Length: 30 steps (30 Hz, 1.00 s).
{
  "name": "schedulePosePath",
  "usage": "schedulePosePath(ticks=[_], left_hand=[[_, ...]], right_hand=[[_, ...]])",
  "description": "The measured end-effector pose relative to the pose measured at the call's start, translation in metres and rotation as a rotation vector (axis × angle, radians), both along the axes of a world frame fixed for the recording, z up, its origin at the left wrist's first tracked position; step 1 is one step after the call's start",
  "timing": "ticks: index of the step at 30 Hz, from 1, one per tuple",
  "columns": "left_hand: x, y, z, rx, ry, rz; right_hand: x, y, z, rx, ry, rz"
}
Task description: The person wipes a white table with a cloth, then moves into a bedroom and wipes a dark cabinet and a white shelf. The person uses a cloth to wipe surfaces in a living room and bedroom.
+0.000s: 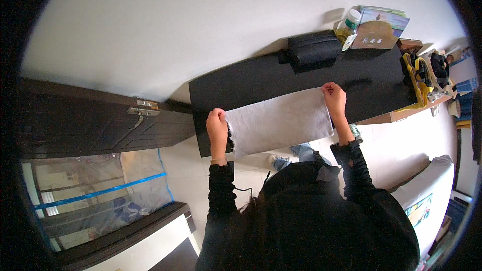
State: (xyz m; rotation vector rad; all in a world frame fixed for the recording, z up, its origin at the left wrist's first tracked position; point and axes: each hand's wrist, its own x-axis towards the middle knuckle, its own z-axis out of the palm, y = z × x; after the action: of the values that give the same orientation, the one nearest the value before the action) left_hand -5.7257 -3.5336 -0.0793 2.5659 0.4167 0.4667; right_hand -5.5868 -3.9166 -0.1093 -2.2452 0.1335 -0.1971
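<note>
A light grey cloth (278, 122) is stretched out between my two hands, over the front part of a black tabletop (241, 79). My left hand (217, 122) pinches its upper left corner. The upper right corner is pinched in my right hand (334, 98), which is over the table too. Below my hands the cloth hangs towards me, past the table's front edge, and its left side looks frayed. Whether its upper part touches the tabletop, I cannot tell.
Against the wall on the table are a black pouch (316, 49), a plastic bottle (349, 28) and upright books (374, 34). Yellow-edged bags (418, 79) lie at its right end. A dark door (101, 124) with a metal handle stands at left, a white-covered piece of furniture (429, 192) at lower right.
</note>
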Motion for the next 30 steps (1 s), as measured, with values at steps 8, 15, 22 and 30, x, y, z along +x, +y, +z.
schedulePosePath(ticks=[8,15,22,30], left_hand=[[0.005,0.002,-0.013,-0.028,0.077,0.021],[0.018,0.009,-0.003,-0.026,0.272,-0.101],[0.019,0.024,-0.013,-0.018,0.293,-0.200],[-0.003,0.027,0.031,-0.213,0.278,-0.184]], right_hand=[[0.009,0.001,-0.002,-0.120,-0.051,0.072],[0.023,-0.007,0.006,-0.122,0.086,0.266],[0.038,-0.004,-0.002,-0.327,0.161,0.342],[0.027,-0.008,0.039,-0.198,0.140,0.375]])
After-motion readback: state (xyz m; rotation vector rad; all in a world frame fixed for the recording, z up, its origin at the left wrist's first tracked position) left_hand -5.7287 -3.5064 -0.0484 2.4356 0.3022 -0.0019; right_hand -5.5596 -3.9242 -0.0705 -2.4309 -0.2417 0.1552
